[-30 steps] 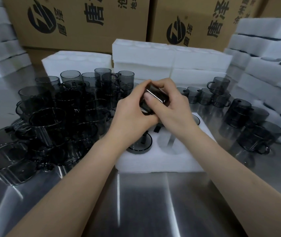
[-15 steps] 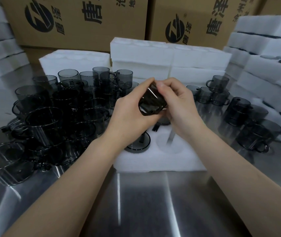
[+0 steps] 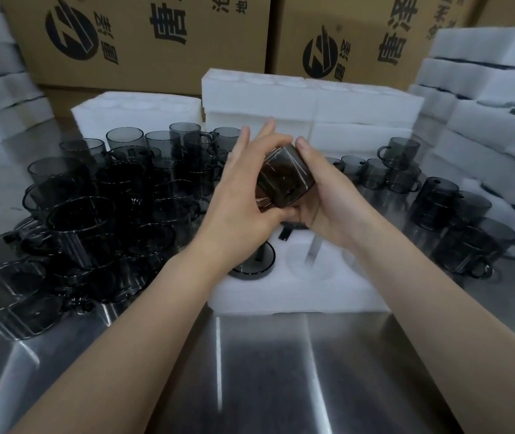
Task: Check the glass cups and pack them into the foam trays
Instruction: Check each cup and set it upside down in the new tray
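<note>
While the right hand [image 3: 328, 198] grips the tilted cup [image 3: 284, 180], the left hand [image 3: 240, 198] at 9 o'clock has opened flat against it; checking likely continues.

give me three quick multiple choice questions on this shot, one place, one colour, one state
1. Where is the big heap of cups? A left of the foam tray B on a shelf C inside the tray
2. What colour are the cups? A pink B smoky grey C green
3. How is the held cup? A upright in a pocket B tilted between left hand and right hand C lying on the floor

1 A, the heap lies left of the tray. 2 B, all are dark grey glass. 3 B, both hands hold it tilted above the tray.
</note>
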A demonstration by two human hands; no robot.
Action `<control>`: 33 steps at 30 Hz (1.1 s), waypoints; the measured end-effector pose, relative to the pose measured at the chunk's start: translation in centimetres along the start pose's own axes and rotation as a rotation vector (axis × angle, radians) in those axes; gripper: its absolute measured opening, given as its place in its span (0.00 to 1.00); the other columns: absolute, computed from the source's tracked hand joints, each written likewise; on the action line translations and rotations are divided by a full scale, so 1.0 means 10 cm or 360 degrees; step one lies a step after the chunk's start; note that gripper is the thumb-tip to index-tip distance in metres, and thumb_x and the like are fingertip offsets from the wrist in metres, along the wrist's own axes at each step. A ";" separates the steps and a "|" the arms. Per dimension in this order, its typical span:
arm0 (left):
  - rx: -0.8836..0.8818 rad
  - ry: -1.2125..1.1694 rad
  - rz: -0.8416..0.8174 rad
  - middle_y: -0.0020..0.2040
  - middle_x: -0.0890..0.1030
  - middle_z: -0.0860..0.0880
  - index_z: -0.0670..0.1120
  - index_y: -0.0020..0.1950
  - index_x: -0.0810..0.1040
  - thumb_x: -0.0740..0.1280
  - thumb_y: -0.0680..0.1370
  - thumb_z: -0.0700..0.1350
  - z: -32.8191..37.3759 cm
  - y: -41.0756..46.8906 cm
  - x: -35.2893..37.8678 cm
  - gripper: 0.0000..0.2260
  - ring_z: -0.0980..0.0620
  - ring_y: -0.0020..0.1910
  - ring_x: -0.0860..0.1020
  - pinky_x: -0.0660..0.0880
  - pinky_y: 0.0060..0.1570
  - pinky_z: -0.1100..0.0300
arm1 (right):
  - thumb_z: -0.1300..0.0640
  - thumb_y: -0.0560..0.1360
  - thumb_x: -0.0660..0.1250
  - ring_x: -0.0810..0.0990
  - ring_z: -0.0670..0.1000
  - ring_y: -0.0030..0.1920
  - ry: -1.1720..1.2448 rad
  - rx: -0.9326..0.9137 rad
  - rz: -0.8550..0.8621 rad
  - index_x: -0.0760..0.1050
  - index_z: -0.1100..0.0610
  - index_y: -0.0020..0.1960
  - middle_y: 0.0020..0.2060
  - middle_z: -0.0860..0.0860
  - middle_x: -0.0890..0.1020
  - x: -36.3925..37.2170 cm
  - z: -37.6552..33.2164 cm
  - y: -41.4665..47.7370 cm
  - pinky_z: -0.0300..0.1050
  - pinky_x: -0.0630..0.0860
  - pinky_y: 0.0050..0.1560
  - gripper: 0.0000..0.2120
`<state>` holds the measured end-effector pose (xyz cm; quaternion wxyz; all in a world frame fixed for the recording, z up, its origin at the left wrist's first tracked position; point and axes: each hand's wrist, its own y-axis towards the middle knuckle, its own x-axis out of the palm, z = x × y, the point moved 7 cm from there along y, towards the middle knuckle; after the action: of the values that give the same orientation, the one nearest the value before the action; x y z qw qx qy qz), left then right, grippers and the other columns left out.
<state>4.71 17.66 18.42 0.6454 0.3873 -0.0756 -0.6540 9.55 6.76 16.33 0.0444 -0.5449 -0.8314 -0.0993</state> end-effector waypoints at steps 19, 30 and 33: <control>0.0310 0.0143 -0.0008 0.73 0.68 0.46 0.40 0.73 0.68 0.76 0.68 0.33 0.16 -0.04 0.02 0.34 0.49 0.77 0.58 0.61 0.75 0.52 | 0.52 0.81 0.60 0.84 0.53 0.46 0.0283 -0.0149 0.0113 0.81 0.59 0.53 0.45 0.56 0.84 -0.02 -0.05 0.00 0.50 0.80 0.44 0.14; -0.0058 0.0152 -0.0087 0.80 0.54 0.53 0.49 0.80 0.49 0.74 0.72 0.43 0.00 0.02 0.07 0.45 0.56 0.78 0.53 0.53 0.77 0.53 | 0.61 0.77 0.65 0.84 0.53 0.45 0.0310 -0.0096 -0.0007 0.71 0.59 0.65 0.47 0.55 0.84 0.07 -0.04 -0.03 0.49 0.81 0.42 0.17; -0.0087 0.0152 -0.0049 0.79 0.59 0.51 0.49 0.80 0.51 0.74 0.73 0.45 -0.03 0.02 0.06 0.42 0.58 0.76 0.59 0.58 0.72 0.68 | 0.59 0.77 0.67 0.84 0.49 0.39 0.0196 -0.0151 0.0080 0.71 0.56 0.61 0.39 0.49 0.85 0.05 -0.04 -0.03 0.47 0.81 0.38 0.14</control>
<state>5.13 17.25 18.05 0.6484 0.4013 -0.0209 -0.6466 9.05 6.99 16.73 0.0721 -0.5599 -0.8075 -0.1710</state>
